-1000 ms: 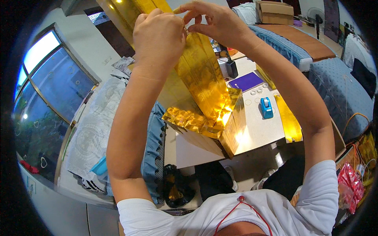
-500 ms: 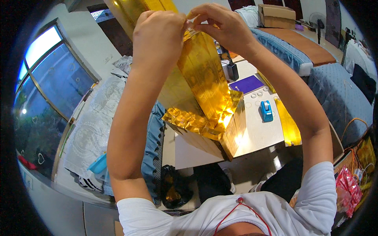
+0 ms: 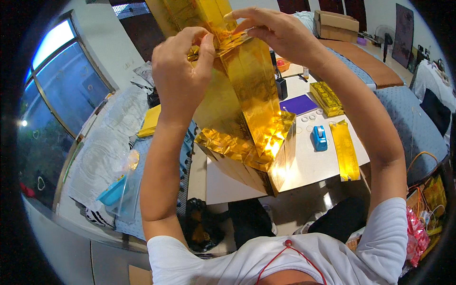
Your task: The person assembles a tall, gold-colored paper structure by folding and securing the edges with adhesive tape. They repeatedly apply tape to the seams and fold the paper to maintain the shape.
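Note:
A tall gold foil paper structure (image 3: pixel 251 80) rises in front of me from a wide base with a crumpled foil rim (image 3: pixel 223 144). An upper gold section joins it at a narrow waist near the top. My left hand (image 3: pixel 183 71) is closed at the left side of this waist, thumb and forefinger bent together on the foil edge. On the right side, my right hand (image 3: pixel 280 33) has its fingers stretched out and apart, their tips touching or close to the foil at the joint. What lies under the fingertips is partly hidden.
On the white table (image 3: pixel 237 183) are a blue tape dispenser (image 3: pixel 319 138), small white rings, a purple flat pad (image 3: pixel 299 104), a gold paper stack (image 3: pixel 327 99) and a gold strip (image 3: pixel 346 151). A blue basin (image 3: pixel 112 191) lies left; a black bag (image 3: pixel 202 225) sits below.
My hands have moved apart at the joint. The left came down and left, while the right loosened its fingers and shifted right. More of the upper gold section shows.

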Demonstrator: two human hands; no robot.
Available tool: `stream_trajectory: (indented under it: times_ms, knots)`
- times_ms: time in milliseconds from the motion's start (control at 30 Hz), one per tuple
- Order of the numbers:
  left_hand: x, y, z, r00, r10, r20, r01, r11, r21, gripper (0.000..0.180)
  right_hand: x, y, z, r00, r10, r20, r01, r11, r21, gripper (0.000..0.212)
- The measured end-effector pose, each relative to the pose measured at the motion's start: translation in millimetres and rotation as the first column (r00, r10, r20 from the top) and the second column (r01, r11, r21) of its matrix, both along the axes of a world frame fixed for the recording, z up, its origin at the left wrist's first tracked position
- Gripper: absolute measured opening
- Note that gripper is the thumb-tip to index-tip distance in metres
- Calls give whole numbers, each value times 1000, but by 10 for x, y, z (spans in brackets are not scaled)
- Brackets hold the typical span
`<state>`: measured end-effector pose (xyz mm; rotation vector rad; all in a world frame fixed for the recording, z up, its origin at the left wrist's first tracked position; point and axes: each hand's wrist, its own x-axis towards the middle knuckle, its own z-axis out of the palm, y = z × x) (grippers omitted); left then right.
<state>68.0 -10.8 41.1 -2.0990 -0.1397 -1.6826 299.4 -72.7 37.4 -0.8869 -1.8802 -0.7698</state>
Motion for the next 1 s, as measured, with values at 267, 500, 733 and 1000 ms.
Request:
stream_trajectory:
  times_ms: [267, 500, 733, 1000]
  knots:
    - [-19, 184, -208, 969, -243, 53, 246, 906, -344, 25, -60, -178, 210, 998, 46, 38, -33, 954, -300, 41]
    - [-30, 206, -247, 971, -232, 52, 237, 926, -295, 25, -123, -264, 290, 997, 69, -34, -77, 901, -427, 48]
    - [-48, 176, -276, 972, -229, 51, 234, 925, -299, 24, -184, -312, 337, 998, 11, -66, -44, 849, -527, 51]
    - [8, 153, -291, 968, -242, 71, 252, 930, -266, 23, -163, -400, 330, 997, -59, 45, 74, 837, -542, 48]
